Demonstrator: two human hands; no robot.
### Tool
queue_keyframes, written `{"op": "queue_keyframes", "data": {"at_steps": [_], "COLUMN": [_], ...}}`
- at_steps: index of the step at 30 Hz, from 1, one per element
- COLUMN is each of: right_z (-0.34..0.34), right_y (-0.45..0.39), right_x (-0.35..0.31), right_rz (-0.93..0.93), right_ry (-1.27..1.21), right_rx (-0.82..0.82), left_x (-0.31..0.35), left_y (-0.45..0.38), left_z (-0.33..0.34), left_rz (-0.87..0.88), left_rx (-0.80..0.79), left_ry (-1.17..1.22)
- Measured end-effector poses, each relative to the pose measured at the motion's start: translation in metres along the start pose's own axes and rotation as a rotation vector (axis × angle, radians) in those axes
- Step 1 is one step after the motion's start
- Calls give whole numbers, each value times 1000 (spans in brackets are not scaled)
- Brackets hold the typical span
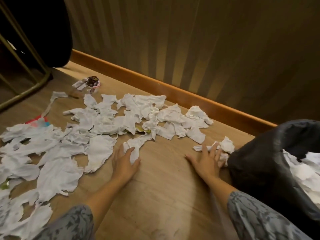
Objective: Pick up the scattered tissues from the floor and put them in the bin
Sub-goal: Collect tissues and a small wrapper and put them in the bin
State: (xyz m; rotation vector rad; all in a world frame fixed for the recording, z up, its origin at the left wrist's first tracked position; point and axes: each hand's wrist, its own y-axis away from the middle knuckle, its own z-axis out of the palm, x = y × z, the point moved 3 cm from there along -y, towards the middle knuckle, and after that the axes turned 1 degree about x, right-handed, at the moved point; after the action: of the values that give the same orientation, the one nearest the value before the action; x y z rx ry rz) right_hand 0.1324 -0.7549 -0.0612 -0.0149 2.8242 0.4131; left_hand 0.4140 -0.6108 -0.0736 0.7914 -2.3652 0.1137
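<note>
Lots of white tissues [97,129] spread flat over the wooden floor [161,179], from the far wall to the near left, and a black-bagged bin [270,163] at the right with more tissues inside. Left hand [123,163] closing its fingers on one tissue strip [136,149] in the middle; right hand [206,161] open and flat on a small crumpled tissue clump [225,146] just beside the bin

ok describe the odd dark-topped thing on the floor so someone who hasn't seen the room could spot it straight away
Start at the orange skirting board along the striped wall and follow it left toward the metal frame. Just past the far left edge of the white tissues sits a small crumpled clump. Unlike the plain white tissues around it, it has a dark brown top and a touch of pink.
</note>
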Motion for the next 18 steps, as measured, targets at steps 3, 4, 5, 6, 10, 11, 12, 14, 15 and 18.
{"op": "queue_keyframes", "data": {"at_steps": [3,4,5,6,10,11,12,14,15,18], "right_z": [11,16,22,27,40,41,43,46,45,28], "right_y": [-12,-13,-13,-12,8,13,17,21,21,15], "right_x": [4,5,4,1,-28,-38,-48,-67,-75,-96], "right_rz": [73,92,82,39,-281,-335,-361,-355,-344,-350], "right_ry": [-18,-65,-137,-228,-428,-464,-508,-589,-625,-711], "right_rx": [99,151,219,285,433,451,441,397,394,428], "left_x": [-3,-5,-6,-7,-4,-3,0,8,14,32], "left_y": [0,2,4,5,-1,-6,-11,-24,-29,-50], "left_z": [13,16,18,19,17,16,12,4,-2,-12], "left_rz": [202,268,317,342,472,481,456,349,320,335], "left_rx": [26,44,78,120,166,153,151,175,220,367], "left_ry": [60,49,42,52,40,52,70,138,173,165]}}
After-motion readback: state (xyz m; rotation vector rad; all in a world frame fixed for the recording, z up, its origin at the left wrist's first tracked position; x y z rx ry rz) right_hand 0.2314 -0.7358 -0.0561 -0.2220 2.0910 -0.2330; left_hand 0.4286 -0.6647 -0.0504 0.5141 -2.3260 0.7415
